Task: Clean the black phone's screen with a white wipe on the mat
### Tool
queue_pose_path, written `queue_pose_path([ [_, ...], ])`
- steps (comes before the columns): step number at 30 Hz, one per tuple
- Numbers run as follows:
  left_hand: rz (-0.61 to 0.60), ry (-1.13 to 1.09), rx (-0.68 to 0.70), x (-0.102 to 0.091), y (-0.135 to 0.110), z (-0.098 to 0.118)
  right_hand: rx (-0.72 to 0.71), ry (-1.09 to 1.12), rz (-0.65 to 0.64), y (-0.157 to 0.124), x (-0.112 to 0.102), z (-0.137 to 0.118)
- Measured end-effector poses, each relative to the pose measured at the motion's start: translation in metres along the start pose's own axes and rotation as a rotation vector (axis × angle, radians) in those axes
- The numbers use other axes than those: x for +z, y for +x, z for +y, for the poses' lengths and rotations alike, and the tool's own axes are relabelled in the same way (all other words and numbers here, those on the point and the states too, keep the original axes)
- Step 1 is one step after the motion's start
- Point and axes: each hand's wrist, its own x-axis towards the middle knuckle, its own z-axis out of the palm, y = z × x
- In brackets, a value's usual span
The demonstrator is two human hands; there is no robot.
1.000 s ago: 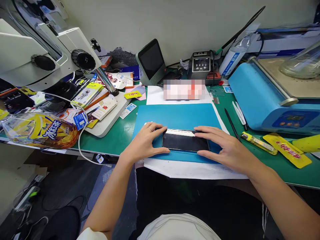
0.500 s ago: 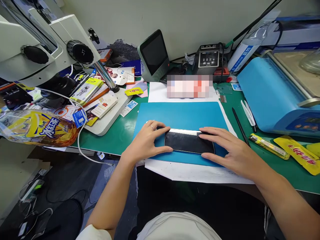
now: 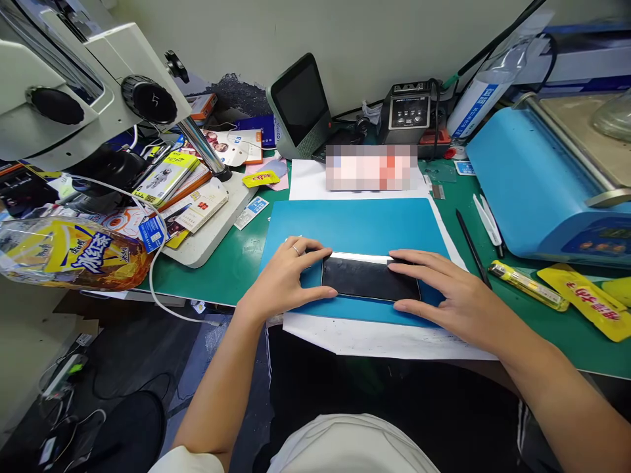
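Observation:
A smartphone (image 3: 367, 279) with a dark screen lies face up on a blue mat (image 3: 355, 220), its long side running left to right. A bright strip, perhaps a reflection, shows along its far edge. My left hand (image 3: 283, 279), with a ring on one finger, grips the phone's left end between thumb and fingers. At the other end my right hand (image 3: 456, 295) has its thumb on the near edge and fingertips on the far edge and screen corner. White paper (image 3: 374, 340) sticks out under the mat's near side.
On the right are a blue machine (image 3: 532, 190), a black pen-like tool (image 3: 472, 246), white tweezers (image 3: 488, 220) and yellow packets (image 3: 586, 299). To the left stand a microscope (image 3: 123, 85), a drink bottle (image 3: 73, 253) and stacked boxes (image 3: 167, 177). A small screen device (image 3: 300, 105) is behind.
The whole view has shifted slightly, with things a little further left in it. Both hands keep the same hold on the phone.

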Motion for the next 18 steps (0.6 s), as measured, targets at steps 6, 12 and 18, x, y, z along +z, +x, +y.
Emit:
queue_pose_path([
  [6, 0.005, 0.007, 0.005, 0.0006, -0.0001, -0.0002, -0.011, -0.002, 0.009, -0.0002, 0.0003, 0.0001],
  [12, 0.017, 0.011, 0.009, 0.0008, 0.0001, -0.0002, -0.009, 0.001, 0.013, -0.0021, 0.0008, 0.0006],
  [18, 0.019, 0.005, 0.011, 0.0011, -0.0005, 0.0000, -0.007, 0.006, 0.011, -0.0013, 0.0007, 0.0004],
])
